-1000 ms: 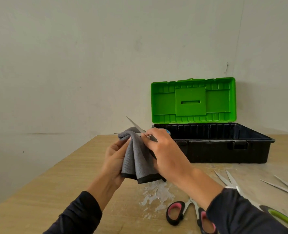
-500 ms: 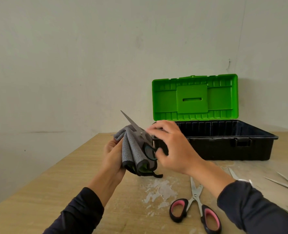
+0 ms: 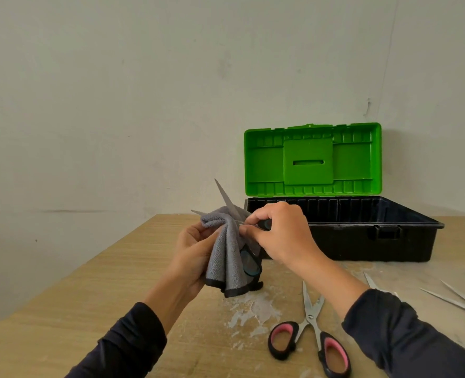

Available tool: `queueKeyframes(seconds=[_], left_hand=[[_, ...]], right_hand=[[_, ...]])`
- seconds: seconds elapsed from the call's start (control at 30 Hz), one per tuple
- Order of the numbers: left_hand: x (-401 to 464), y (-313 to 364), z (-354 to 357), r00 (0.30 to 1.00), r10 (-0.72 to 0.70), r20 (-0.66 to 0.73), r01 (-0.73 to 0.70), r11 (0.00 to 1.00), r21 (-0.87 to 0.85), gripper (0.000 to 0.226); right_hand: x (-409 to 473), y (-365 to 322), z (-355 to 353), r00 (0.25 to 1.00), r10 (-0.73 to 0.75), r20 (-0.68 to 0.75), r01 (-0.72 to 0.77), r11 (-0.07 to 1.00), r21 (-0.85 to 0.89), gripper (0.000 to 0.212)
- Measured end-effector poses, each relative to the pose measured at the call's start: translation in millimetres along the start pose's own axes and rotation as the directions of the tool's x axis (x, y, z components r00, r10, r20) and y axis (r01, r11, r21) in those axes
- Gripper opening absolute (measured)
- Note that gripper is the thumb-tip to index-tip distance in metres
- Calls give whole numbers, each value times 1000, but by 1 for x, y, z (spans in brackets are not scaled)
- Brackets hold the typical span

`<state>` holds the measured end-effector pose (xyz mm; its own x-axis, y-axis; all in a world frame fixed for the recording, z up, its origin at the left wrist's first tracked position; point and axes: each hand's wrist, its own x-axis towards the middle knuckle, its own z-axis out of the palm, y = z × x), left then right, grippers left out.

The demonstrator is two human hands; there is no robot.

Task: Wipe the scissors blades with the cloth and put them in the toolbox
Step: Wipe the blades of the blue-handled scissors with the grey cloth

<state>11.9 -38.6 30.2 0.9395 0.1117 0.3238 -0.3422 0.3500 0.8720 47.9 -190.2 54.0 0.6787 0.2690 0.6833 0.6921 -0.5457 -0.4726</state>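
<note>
My left hand [image 3: 191, 255] holds a grey cloth [image 3: 225, 257] bunched around a pair of scissors [image 3: 227, 199] with dark blue-green handles. One blade sticks up and to the left out of the cloth; a second tip pokes out to the left. My right hand [image 3: 280, 233] grips the scissors' upper handle beside the cloth. The other handle loop hangs below, half wrapped in the cloth. Behind my hands stands the toolbox [image 3: 389, 236], black, with its green lid [image 3: 311, 159] upright and open.
A pair of pink-handled scissors [image 3: 311, 331] lies open on the wooden table [image 3: 62, 309] below my right forearm. More blades [image 3: 455, 298] lie at the right edge. White scuffed patches mark the tabletop. A pale wall stands close behind.
The held scissors have opened, so a second blade tip now shows left of the cloth. My right hand has shifted to pinch the upper handle. The cloth hangs lower.
</note>
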Motion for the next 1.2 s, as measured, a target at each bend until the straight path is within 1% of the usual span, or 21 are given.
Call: queueKeyframes(seconds=[0.07,0.17,0.33,0.47,0.53,0.6,0.73,0.8,0.9,0.97,1.07,1.2], left_hand=[[-1,-2,1,1000,3,-5,-3,1000,24,15],[-1,-2,5,999,32,-22,-31,998,55,14],[0,6,7,996,29,-81,-32,999,-36,14],[3,17,-7,982,68,-178,-77,996,-42,12],[5,20,-13,976,68,-206,-81,995,-59,11],[6,19,-12,977,63,-204,-76,996,-56,12],[5,12,-2,990,57,-129,-61,998,-31,19],[5,12,0,990,67,-120,-70,997,-25,19],[7,17,-2,987,76,-140,-79,997,-16,16],[8,20,-5,983,88,-163,-91,996,-10,18],[10,28,-9,973,124,-193,-120,992,36,17],[8,47,-11,943,195,-270,-178,980,89,10]], right_hand=[[-1,-2,2,1000,0,-9,0,1000,-18,14],[-3,-4,2,999,-20,-28,20,1000,-25,12],[-1,-9,-2,997,-72,-34,71,997,-38,10],[-1,0,-9,999,-35,-11,34,999,-28,11],[0,1,-11,1000,-22,-7,22,1000,-21,12],[1,0,-9,1000,-9,-16,9,1000,-4,11],[0,-3,-5,999,-1,-35,2,999,35,9],[0,-3,-5,1000,-6,-25,7,999,39,10],[2,-2,-8,1000,-3,-6,3,999,52,12],[4,0,-11,1000,8,9,-9,998,64,12],[4,1,-16,999,35,29,-37,996,79,13],[6,7,-22,990,127,57,-132,986,101,15]])
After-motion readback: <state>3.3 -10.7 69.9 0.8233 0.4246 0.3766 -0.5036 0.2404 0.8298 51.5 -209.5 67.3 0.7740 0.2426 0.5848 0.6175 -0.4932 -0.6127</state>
